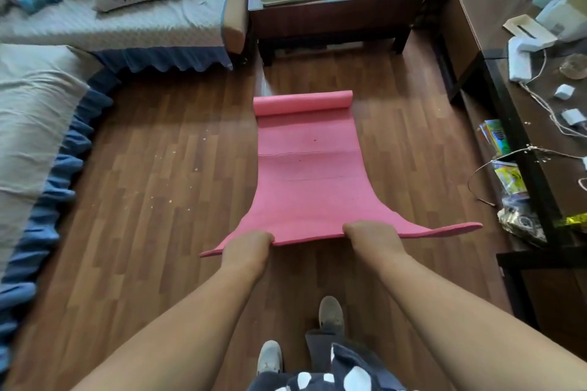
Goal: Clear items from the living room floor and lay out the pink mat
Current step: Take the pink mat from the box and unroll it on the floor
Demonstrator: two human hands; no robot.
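Note:
The pink mat (308,174) stretches away from me across the wooden floor (152,174). Its far end is still a roll (303,102) lying just in front of the dark coffee table. The near edge is lifted off the floor and both corners flare outward. My left hand (246,249) grips that near edge left of centre, fingers curled over it. My right hand (371,235) grips the same edge right of centre. My two feet in pale shoes stand behind the mat.
A sofa with blue frilled covers (63,149) lines the left side and back left. A dark coffee table (336,13) with a tray and bottle stands behind the roll. A low dark shelf (521,143) with cables, chargers and snack packets runs along the right. Small crumbs dot the floor.

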